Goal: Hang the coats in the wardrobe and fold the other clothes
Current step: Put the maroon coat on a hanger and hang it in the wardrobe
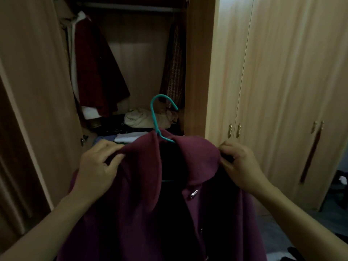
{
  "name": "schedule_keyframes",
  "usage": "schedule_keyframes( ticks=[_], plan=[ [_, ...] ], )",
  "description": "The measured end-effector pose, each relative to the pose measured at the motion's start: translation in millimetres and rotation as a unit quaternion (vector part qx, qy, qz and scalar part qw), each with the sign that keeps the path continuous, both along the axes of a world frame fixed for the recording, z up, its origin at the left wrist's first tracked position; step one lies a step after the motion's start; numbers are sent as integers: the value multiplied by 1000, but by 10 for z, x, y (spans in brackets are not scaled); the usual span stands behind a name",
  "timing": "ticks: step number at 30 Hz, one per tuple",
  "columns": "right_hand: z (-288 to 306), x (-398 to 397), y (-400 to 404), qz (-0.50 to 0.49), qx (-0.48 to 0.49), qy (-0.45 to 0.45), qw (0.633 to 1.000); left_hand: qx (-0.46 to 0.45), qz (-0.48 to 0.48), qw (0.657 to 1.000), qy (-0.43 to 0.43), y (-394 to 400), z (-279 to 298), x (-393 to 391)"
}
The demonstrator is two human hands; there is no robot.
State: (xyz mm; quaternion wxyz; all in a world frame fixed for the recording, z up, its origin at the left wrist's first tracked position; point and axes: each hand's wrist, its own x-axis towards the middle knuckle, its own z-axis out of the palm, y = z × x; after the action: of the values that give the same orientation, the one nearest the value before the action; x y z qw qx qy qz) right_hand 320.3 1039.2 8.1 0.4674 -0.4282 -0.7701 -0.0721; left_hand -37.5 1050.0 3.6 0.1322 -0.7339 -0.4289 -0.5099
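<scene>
Burgundy coat [169,213] is held up in front of the open wardrobe [197,72], already threaded onto a teal hanger [160,117] whose hook rises above the collar. The left hand [98,164] is clenched on the shoulder cloth to the left of the hook, and the right hand [239,162] is pinched on the shoulder edge to the right of it; both grips are closed on the coat. Held this way, the shoulders are probably being settled square over the hanger arms so the garment will not slide off once hung.

The rail [128,8] is seen high inside the wardrobe, well above the hook, so a considerable lift is judged to be needed. A red garment [98,72] hangs at the left end of the rail and a patterned garment [175,68] at the right end, with open room left between them, wide enough, it seems, for the coat. Loose clothes [139,119] are piled on the wardrobe floor below the hook. The open door [32,81] stands to the left of the hook and the wardrobe's upright edge just right of it, so the lift is best kept central.
</scene>
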Motion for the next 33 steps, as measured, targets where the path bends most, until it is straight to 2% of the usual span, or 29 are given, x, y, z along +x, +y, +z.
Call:
schedule_keyframes(
  ticks=[7, 12, 20, 24, 26, 29, 33],
  plan=[
    [144, -383, 359, -29, 61, -35, 997, 28, 46, 999, -4, -50, 45, -89],
    [292, -955, 484, 1, 119, -22, 993, 33, 46, 998, -30, 93, 67, -266],
    [582, -1351, 628, 17, 37, 3, 999, 72, 87, 992, -60, 278, 229, -1001],
    [771, -1540, 538, 135, -13, 19, 991, 99, 83, 990, -63, 341, 307, -1341],
    [864, -1673, 520, 164, -17, -29, 986, 101, 79, 989, -67, 383, 334, -1496],
    [922, -1922, 607, 150, -5, -131, 980, 107, 74, 990, -59, 435, 351, -1725],
    [826, -2240, 756, 141, -56, -137, 979, 103, 67, 991, -52, 473, 302, -1988]
  ],
)
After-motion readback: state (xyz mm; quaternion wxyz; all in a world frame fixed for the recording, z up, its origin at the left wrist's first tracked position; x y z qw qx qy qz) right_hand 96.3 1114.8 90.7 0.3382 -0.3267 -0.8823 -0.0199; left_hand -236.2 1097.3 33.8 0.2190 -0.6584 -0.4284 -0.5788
